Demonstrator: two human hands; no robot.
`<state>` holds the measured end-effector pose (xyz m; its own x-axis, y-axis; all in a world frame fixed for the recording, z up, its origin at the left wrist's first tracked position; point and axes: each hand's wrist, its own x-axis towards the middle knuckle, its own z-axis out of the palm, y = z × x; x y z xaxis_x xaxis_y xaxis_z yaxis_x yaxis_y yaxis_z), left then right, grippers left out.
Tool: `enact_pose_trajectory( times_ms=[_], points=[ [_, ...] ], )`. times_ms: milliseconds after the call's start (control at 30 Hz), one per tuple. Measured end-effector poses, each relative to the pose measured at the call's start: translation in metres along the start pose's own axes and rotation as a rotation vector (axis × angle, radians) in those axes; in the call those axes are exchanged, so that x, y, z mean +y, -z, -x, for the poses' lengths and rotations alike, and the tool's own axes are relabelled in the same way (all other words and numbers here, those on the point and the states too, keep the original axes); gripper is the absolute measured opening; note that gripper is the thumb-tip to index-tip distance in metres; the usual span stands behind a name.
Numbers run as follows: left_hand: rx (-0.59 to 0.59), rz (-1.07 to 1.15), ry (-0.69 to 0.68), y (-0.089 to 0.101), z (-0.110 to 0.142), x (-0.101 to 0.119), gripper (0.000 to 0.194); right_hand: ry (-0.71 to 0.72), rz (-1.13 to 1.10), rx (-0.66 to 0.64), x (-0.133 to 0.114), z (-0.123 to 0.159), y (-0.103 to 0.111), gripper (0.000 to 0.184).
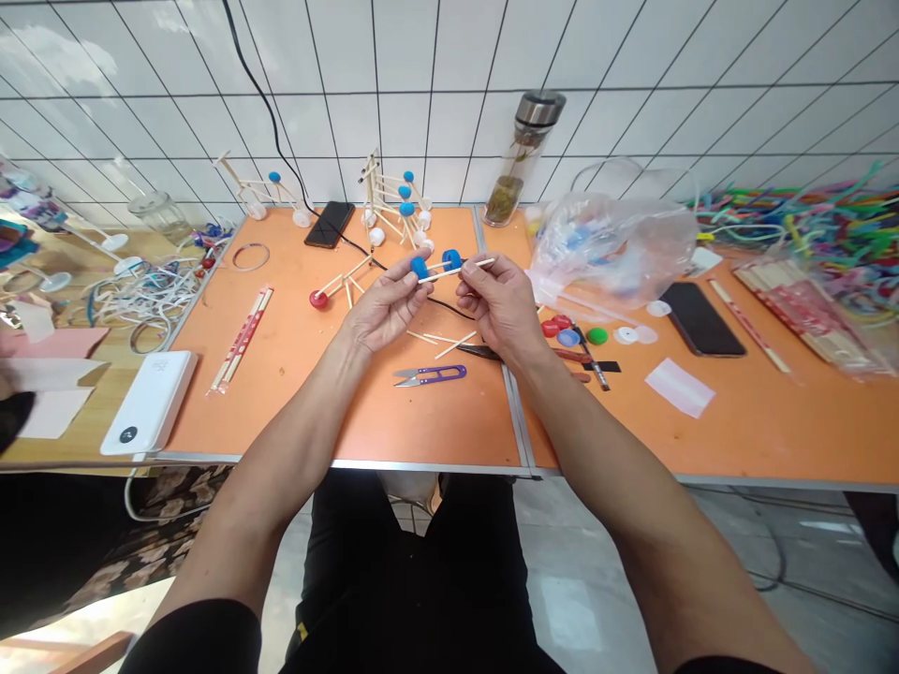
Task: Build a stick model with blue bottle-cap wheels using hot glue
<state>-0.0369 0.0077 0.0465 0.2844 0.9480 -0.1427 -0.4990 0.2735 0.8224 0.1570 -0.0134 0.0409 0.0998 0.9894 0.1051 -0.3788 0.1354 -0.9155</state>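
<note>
We hold a thin wooden stick (pixel 456 272) up over an orange tabletop (pixel 281 417), with two round blue bottle caps (pixel 452 260) near its middle and one end. Our left hand (pixel 386 304) is curled and half closed, its fingertips pinching the stick at the nearer cap. Our right hand (pixel 498 301) is also partly closed, with thumb and fingers gripping the smooth, pale wood close to the second cap. The hands are just apart, palms turned inward.

Below them lie loose wooden sticks (pixel 439 342) and thread snips with a purple handle (pixel 430 375) and short steel blades. Beyond our left hand, a small stick frame with a red cap (pixel 337 281) rests on the table. Farther back, a taller lattice of sticks (pixel 386 201) carries blue and white caps. To the left are chopsticks in a red-and-white paper sleeve (pixel 241 339), a tangle of white cord (pixel 144 295), and a glossy white power bank (pixel 149 402).

To the right are a crumpled clear plastic bag (pixel 611 248), red, blue and green bottle caps (pixel 562 332), a black smartphone (pixel 702 318), and a bundle of fuzzy multicoloured pipe cleaners (pixel 793 225). A glass tumbler with a metal lid (pixel 523 159) stands against the glossy white tile wall (pixel 421 75).
</note>
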Motion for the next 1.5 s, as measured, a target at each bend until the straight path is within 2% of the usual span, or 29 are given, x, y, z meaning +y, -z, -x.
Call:
enact_pose_trajectory(
  times_ms=[133,267,500,667,867,1033,1333,1500],
  points=[
    [-0.007,0.035,-0.003,0.001,0.002,0.002,0.051,0.017,-0.024,-0.01,0.0,0.001,-0.003,0.063],
    [-0.058,0.162,0.024,0.0,0.004,0.006,0.059,0.042,0.004,-0.037,0.0,0.001,-0.003,0.063],
    [-0.119,0.199,-0.043,0.012,0.0,0.01,0.076,0.125,0.166,-0.15,-0.008,0.003,-0.002,0.054],
    [-0.184,0.202,-0.106,0.024,-0.004,0.01,0.071,0.227,0.293,-0.151,-0.01,0.007,-0.004,0.045],
    [-0.194,0.162,-0.121,0.026,-0.003,0.01,0.06,0.32,0.486,-0.177,-0.005,0.009,-0.001,0.024],
    [-0.195,0.15,-0.117,0.03,-0.004,0.009,0.064,0.39,0.683,-0.224,-0.011,0.012,0.001,0.016],
    [-0.258,0.126,-0.146,0.034,-0.003,0.009,0.059,0.411,0.721,-0.23,-0.012,0.014,-0.001,0.006],
    [-0.295,0.137,-0.164,0.036,-0.003,0.008,0.065,0.471,0.792,-0.228,-0.008,0.012,0.0,0.002]
  ],
)
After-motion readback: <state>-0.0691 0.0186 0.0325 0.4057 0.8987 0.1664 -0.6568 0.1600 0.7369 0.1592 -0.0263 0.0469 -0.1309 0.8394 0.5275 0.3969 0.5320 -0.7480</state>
